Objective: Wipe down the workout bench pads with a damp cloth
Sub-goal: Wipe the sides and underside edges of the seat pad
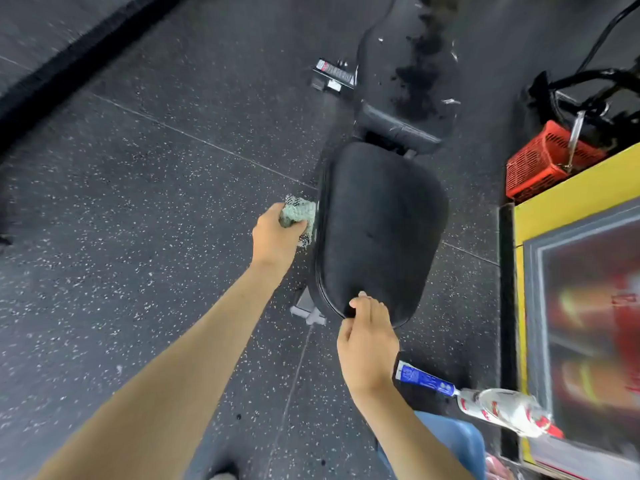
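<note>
Against the left edge of the seat pad (381, 220), a bunched cloth (299, 213) is gripped in the left hand (275, 237), the fingers curled round it so that a firm wad is presented to the pad's side wall. The cloth is pale green with a dark checked patch and looks soft and crumpled; whether it is damp cannot be told. It is pressed to the side and not the top, which suggests the edge seam is being wiped.

At the near end of the pad, the right hand (369, 344) is set with its fingers bent over the rim and the thumb on top, probably so that the seat is steadied against the sideways push. The pad is black, smooth and rounded like an oval cushion, with a piped seam round its border.

Beyond its far end, the backrest pad (408, 64) is seen, black as well and marked with dark blotches, so more wiping is likely needed there. A grey frame foot (308, 311) shows below the seat on speckled rubber flooring (138, 202). To the right, a blue tube (424, 377), a clear plastic bottle (502, 408) and a red mesh basket (543, 161) are left well apart from the work.
</note>
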Demonstrator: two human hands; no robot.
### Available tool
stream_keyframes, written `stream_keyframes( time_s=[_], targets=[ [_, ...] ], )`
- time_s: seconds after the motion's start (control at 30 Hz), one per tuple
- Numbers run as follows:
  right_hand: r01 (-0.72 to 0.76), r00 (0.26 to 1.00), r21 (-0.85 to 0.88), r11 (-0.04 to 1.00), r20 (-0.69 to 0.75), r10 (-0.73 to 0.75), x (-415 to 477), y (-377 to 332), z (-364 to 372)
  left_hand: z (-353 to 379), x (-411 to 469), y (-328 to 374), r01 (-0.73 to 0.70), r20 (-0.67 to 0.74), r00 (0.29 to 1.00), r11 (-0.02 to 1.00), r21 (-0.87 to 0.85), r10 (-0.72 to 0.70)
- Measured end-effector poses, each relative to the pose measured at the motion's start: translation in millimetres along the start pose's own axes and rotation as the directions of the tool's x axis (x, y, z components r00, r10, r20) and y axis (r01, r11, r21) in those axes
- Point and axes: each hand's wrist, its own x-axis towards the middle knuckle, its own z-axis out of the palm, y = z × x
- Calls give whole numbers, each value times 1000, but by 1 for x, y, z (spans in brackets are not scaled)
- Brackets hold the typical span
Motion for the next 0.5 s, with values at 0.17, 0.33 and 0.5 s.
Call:
stream_keyframes(
  time_s=[0.17,0.33,0.5],
  targets=[
    [-13,972,-144,989,231,46,25,-16,-28,-18,-3,19,157,114,979,981,115,-170],
    [-71,935,-131,989,337,112,44,-34,-36,-24,21,34,221,124,959,945,243,-256],
    [-257,849,-77,963,458,263,28,-46,-55,-7,34,43,259,137,926,854,451,-353]
  ],
)
